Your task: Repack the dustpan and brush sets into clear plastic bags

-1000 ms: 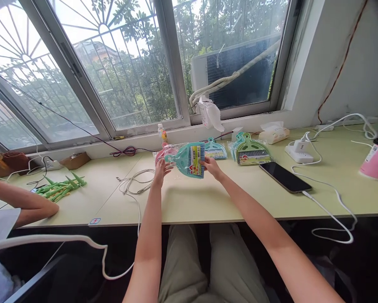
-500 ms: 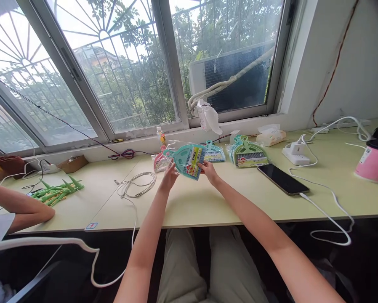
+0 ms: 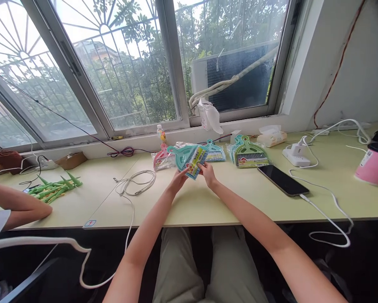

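Note:
A teal dustpan and brush set (image 3: 185, 155) with a yellow-green printed label is held just above the table, tilted, its handle toward the upper left. My left hand (image 3: 179, 180) grips its lower left edge, fingers partly hidden behind it. On the right, my right hand (image 3: 208, 173) pinches the brush end by the label. Behind it on the table lie a pink dustpan set (image 3: 163, 158) in clear wrap and a blue one (image 3: 214, 152). Further right is a stack of green dustpan sets (image 3: 250, 153) with dark bristles.
A black phone (image 3: 283, 180) on a white cable lies at the right, near a power strip (image 3: 296, 156) and a pink tub (image 3: 374, 164). A coiled cable (image 3: 140, 183) sits left of my hands. Green plastic pieces (image 3: 54, 189) lie beside another person's arm (image 3: 21, 206).
My left hand has slid from the handle side of the teal dustpan set toward its lower edge, nearer my right hand. The set has turned slightly.

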Available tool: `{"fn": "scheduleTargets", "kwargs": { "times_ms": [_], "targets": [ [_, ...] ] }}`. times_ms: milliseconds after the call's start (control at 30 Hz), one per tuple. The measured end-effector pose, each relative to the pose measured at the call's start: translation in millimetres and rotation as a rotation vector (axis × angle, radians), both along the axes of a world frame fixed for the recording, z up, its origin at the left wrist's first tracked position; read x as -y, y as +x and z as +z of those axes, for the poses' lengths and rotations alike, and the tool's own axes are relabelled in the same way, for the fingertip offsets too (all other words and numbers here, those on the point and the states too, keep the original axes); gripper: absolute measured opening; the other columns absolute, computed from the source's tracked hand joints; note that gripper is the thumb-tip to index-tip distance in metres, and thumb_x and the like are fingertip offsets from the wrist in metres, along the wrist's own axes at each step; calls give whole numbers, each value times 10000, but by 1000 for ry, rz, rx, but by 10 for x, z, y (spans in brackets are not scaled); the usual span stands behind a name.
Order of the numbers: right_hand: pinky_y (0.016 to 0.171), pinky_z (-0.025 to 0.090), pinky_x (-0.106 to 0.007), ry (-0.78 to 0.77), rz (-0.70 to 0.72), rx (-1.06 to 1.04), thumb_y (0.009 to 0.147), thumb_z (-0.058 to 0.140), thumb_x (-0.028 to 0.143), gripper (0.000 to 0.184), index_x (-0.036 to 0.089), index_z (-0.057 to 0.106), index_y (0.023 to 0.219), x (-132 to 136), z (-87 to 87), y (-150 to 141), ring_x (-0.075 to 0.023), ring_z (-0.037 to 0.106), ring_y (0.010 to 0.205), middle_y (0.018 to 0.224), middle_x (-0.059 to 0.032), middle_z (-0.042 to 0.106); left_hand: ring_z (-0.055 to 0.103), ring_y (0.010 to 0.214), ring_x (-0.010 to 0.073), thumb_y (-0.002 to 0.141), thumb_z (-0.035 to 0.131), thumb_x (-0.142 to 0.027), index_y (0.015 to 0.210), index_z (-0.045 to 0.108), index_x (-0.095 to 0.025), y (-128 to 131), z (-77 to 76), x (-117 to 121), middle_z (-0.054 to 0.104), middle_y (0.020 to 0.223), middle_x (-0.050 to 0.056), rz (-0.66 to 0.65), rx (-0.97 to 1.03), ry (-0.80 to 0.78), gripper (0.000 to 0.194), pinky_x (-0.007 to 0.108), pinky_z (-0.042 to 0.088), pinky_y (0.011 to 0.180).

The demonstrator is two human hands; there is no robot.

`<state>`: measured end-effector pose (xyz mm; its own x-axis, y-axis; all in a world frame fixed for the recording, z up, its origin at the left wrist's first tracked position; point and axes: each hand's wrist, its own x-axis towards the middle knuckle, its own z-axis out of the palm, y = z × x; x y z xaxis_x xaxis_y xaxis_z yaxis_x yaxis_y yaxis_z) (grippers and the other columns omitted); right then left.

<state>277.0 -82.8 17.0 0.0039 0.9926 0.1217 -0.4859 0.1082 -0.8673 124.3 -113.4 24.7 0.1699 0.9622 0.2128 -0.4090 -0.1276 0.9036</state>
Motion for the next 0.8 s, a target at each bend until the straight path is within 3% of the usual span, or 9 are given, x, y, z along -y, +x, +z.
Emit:
{"fn": "scheduleTargets", "kwargs": {
  "times_ms": [167,300,400,600,800],
  "targets": [
    [786,628,-344,-19,-38,1,806,715,233,131,172,681,916,0,-39,-16,-192,730,786,881,-49,777,613,1225,343,791,813,-360,1133,677,-220,3,-10,-4,760,1170,55,139,-178,-38,393,493,483,1054],
    [726,633,-312,-90,6,7,823,668,146,69,166,676,888,-26,-28,-22,-167,722,715,854,-37,772,659,1141,361,626,895,-401,1098,666,-175,-23,-29,-3,756,1134,118,203,-254,-48,572,513,516,985],
    [672,631,-293,-169,38,16,856,639,131,47,164,673,856,-69,4,4,-155,709,655,795,-32,761,675,1094,364,588,895,-435,1108,641,-178,-36,-21,2,746,1134,128,222,-309,-29,633,501,539,924],
    [606,604,-220,-268,-132,-37,886,687,199,124,181,635,775,-189,59,225,-122,680,618,711,-13,724,652,1122,364,598,889,-427,1233,547,-217,-81,7,14,698,1250,119,137,-378,24,751,457,562,845],
    [566,606,-247,-276,-114,-23,869,711,263,108,197,628,851,-180,68,316,-141,683,608,716,-5,716,596,1218,390,636,853,-375,1367,497,-256,-156,39,50,662,1317,113,62,-436,-7,822,491,510,925]
  ]
}}
